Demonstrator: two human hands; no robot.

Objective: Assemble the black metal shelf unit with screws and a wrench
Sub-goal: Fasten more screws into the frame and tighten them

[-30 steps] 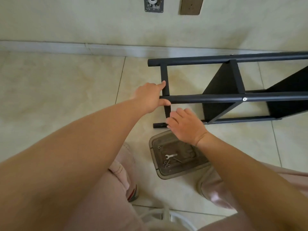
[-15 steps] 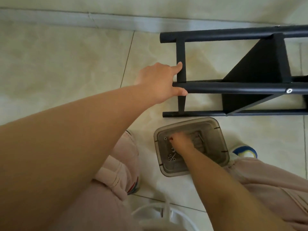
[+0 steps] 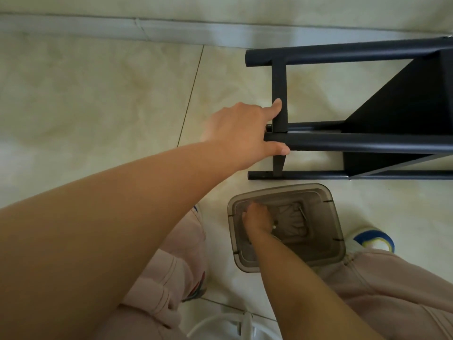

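Note:
The black metal shelf frame (image 3: 355,143) lies on its side on the tiled floor, with a black panel (image 3: 404,99) fixed between its tubes. My left hand (image 3: 242,133) grips the end of the nearest tube, thumb beneath it and index finger along the upright crossbar. My right hand (image 3: 257,218) reaches down into a clear grey plastic container (image 3: 335,217) just in front of the frame, fingers bent over its bottom left. What they hold is hidden. A small pale screw (image 3: 274,227) shows beside the hand, and a thin dark metal tool (image 3: 302,212) lies farther right.
The wall's baseboard (image 3: 122,28) runs along the top, just behind the frame. My knees in pink trousers flank the container, and a blue and white shoe (image 3: 372,241) sits at its right. A white curved object (image 3: 220,325) lies at the bottom edge.
My right hand dropped from beside the frame into the container and now sits slightly lower in it. The view tilted down and closer. My left hand keeps its hold on the tube.

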